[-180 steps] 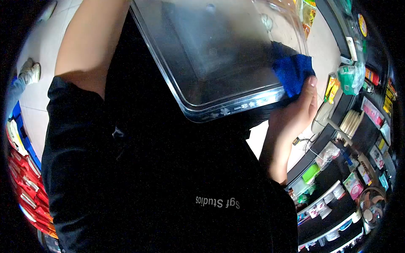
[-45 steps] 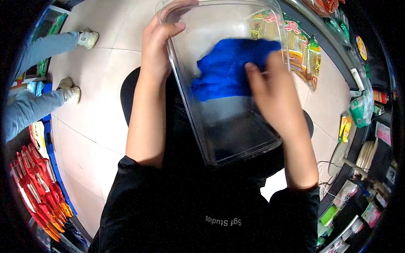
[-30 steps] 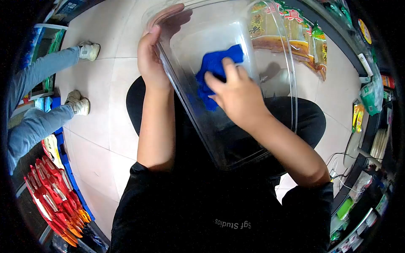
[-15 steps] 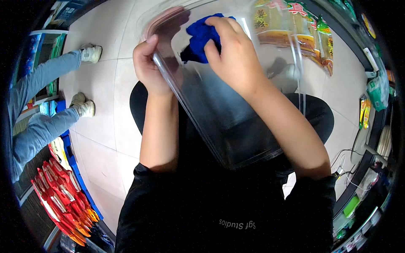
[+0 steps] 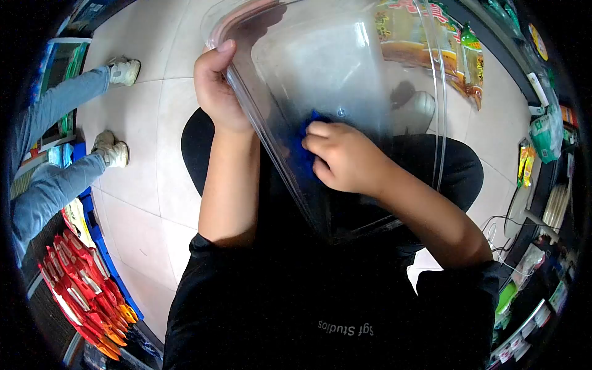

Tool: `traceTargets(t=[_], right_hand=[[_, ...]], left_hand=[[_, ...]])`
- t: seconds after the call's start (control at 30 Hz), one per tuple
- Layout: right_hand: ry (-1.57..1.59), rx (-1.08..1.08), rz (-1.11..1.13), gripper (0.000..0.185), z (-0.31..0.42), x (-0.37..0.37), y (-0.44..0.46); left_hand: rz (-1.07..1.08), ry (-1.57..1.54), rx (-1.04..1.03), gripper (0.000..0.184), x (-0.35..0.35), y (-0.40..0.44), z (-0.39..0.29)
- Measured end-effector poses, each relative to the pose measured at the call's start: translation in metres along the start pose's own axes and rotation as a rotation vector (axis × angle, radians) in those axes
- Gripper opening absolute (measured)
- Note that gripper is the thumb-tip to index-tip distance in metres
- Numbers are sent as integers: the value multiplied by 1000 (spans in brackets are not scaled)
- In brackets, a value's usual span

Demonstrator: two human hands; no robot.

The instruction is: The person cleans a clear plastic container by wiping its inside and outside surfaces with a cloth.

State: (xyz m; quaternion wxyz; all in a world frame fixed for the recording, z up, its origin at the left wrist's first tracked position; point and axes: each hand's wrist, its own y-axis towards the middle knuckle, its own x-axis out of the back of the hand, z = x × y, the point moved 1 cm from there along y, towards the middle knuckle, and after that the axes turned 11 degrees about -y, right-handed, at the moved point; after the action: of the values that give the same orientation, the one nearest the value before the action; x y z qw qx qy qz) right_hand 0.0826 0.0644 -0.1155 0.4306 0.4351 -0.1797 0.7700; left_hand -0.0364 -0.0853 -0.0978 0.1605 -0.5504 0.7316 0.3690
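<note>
A large clear plastic container [image 5: 351,55] is tilted over my lap, its opening toward me. My left hand [image 5: 219,89] grips the container's left rim, thumb on the near side and fingers behind the wall. Inside it, my right hand [image 5: 348,157] is closed around a blue cloth [image 5: 306,145], pressed to the left inner wall low down. Most of the cloth is hidden by my fingers.
Yellow-brown food packets [image 5: 425,46] lie on the tiled floor [image 5: 132,203] beyond the container. At left stand another person's legs [image 5: 68,92]. Red packages [image 5: 86,290] fill a shelf at lower left. On the right are shelves with a green-white bag [image 5: 547,137] and white cables [image 5: 496,237].
My right hand has moved the blue cloth from the container's far end down toward me along the left inner wall. My left hand keeps its hold on the rim.
</note>
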Motion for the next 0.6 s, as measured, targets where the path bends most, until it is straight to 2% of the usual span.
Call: traceTargets(t=[0.1,0.17,0.23,0.27,0.3,0.37,0.5,0.6], right_hand=[[-171,-12,18,22,1,2,-2],[-230,-29,-60,19,2,5,9],[-258,-162,-280,16,-1,10,24],[-310,-100,-365,13,-6,14,35],[-309,-103,-371,13,-8,16,47],[-368,-108,-548,11,-11,22,72],[-458,-121,-649,7,-11,21,100],[-409,-247,-713,8,-13,15,94]], left_hand=[[1,-44,2,59,-3,3,0],[2,-108,7,59,-4,4,0],[-43,-70,14,60,-3,2,0],[-38,-69,16,60,-5,2,0],[-30,-38,20,61,-6,2,0],[-15,-5,25,61,-12,1,-1],[-100,3,80,57,-18,-2,-7],[-21,34,33,62,-14,-4,-3]])
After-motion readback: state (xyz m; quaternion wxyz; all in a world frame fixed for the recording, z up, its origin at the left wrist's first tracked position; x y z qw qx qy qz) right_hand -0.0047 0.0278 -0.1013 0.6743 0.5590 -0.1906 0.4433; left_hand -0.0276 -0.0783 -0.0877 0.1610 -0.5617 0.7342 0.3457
